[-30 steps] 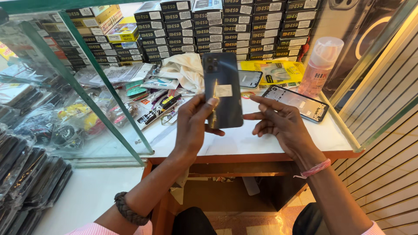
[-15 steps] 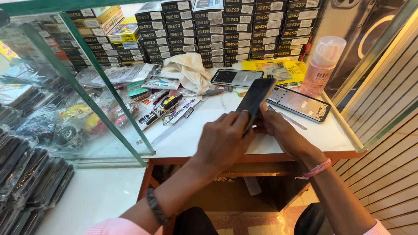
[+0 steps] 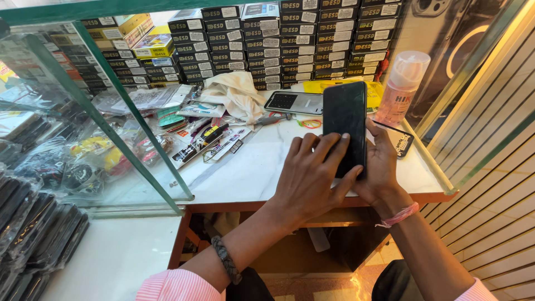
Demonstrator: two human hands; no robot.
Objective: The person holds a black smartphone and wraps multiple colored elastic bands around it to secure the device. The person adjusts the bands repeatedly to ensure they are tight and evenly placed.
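Observation:
A black smartphone [image 3: 344, 120] stands upright over the white counter, its dark screen facing me. My right hand [image 3: 382, 167] grips it from behind and below, thumb along its right edge. My left hand [image 3: 309, 178] lies over the lower part of the screen with fingers spread flat and fingertips pressing on the glass. A braided band circles my left wrist and a pink string my right wrist.
A second phone [image 3: 293, 102] lies flat behind, another dark phone [image 3: 399, 139] to the right. A pink-capped spray bottle [image 3: 402, 86], a cream cloth [image 3: 237, 92], packets and tools [image 3: 209, 139] litter the counter [image 3: 245, 173]. Stacked black boxes [image 3: 267, 39] line the back. A glass case [image 3: 83, 128] stands left.
The phone showed its back a second ago, was lowered and turned, and now stands screen toward me. My left hand moved onto the screen; my right hand now supports it from behind.

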